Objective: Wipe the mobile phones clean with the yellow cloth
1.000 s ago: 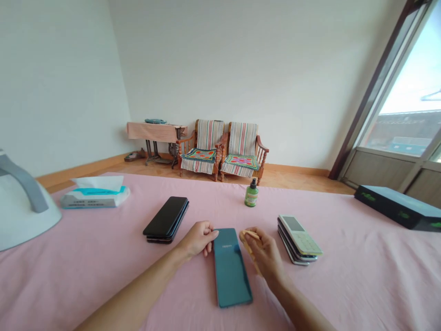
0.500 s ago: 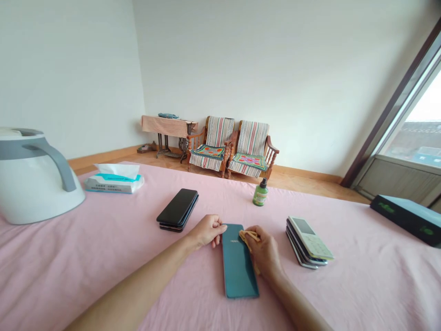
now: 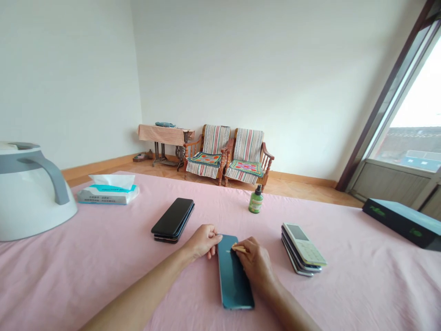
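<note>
A teal smartphone (image 3: pixel 234 280) lies back side up on the pink cloth, its top end pointing away from me. My left hand (image 3: pixel 204 240) grips the phone's upper left edge between thumb and curled fingers. My right hand (image 3: pixel 255 262) is closed on a folded yellow cloth (image 3: pixel 240 248), pressed against the phone's upper back near the printed logo, which is partly covered. Left of the hands is a stack of dark phones (image 3: pixel 173 218). On the right stands another stack of phones (image 3: pixel 305 248), topped by a white keypad one.
A green spray bottle (image 3: pixel 256 201) stands beyond the hands. At the left are a tissue pack (image 3: pixel 108 193) and a white kettle with grey handle (image 3: pixel 34 193). A black box (image 3: pixel 403 224) sits at the right. Two chairs (image 3: pixel 246 156) stand beyond the pink tablecloth (image 3: pixel 138 271).
My right hand with the yellow cloth has shifted a little left across the phone's back, onto the logo. My left hand keeps its hold. The camera view has tilted slightly.
</note>
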Motion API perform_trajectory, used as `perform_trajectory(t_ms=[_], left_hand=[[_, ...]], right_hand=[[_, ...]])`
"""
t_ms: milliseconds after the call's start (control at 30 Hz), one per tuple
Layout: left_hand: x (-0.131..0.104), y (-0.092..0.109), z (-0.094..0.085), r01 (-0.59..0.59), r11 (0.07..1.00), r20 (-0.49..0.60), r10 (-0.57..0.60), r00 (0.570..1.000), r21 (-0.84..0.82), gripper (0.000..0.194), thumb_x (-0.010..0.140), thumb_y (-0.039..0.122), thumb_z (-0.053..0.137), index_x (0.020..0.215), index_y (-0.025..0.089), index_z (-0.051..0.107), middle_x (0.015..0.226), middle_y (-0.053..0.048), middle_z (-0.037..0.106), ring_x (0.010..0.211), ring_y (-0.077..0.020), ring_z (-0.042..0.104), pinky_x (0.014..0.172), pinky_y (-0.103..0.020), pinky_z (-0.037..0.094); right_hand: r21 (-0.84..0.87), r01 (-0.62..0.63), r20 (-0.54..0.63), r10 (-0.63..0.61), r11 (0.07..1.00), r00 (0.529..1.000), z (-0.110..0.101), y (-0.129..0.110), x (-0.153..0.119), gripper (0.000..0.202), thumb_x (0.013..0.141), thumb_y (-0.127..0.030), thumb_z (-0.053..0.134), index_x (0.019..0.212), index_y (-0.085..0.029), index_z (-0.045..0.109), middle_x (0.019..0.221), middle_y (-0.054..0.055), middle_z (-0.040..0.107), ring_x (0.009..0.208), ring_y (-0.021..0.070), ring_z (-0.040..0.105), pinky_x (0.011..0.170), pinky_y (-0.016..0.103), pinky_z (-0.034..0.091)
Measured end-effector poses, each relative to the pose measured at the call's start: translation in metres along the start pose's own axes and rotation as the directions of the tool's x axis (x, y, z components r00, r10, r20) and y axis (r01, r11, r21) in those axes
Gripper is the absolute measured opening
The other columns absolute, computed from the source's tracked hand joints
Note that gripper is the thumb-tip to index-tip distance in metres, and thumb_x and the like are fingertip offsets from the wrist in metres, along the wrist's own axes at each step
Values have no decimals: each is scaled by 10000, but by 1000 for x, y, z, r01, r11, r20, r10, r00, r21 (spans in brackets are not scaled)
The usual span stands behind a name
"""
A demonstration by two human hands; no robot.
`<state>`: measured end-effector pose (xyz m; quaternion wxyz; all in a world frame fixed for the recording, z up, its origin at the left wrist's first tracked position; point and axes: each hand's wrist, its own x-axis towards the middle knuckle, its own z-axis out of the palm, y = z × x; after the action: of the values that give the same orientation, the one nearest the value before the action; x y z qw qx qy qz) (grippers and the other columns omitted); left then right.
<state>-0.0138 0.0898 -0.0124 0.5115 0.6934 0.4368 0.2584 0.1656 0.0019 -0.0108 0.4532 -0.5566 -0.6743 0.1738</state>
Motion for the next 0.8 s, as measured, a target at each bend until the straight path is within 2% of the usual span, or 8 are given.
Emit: perform_trajectory(t_ms=[133,300,500,800], left_hand=[[0,6,3,-45,999,-14,45,999,26,409,776,561,581,762,162,494,419,80,492,283,-73,408,318,-163,310],[-1,12,1,-89,994,14,89,996,65,530,695,709,523,717,185,450,405,77,482,268,-75,387,296,-163,270],[-1,12,-1,-99,991,61,94,994,89,545,643,718,569,732,196,439,442,70,506,309,-81,420,308,-164,298],[2,10,-1,-108,986,64,100,993,124,548,632,721,571,734,202,429,453,72,500,304,-74,401,304,-163,281]], right_hand=[[-25,2,-25,-2,1000,1000,2,-2,-1,194,780,-89,540,816,-195,698,785,37,630,724,161,614,653,234,434],[-28,45,-121,-48,999,991,10,-2,-2,235,756,5,503,765,-168,663,782,36,608,733,146,597,652,208,417],[-44,37,-180,-45,998,983,16,1,-5,275,711,63,488,728,-163,643,781,38,595,738,150,579,653,211,395],[-23,51,-160,-54,998,986,16,3,-4,324,675,95,455,748,-161,639,794,30,586,744,135,574,656,203,383]])
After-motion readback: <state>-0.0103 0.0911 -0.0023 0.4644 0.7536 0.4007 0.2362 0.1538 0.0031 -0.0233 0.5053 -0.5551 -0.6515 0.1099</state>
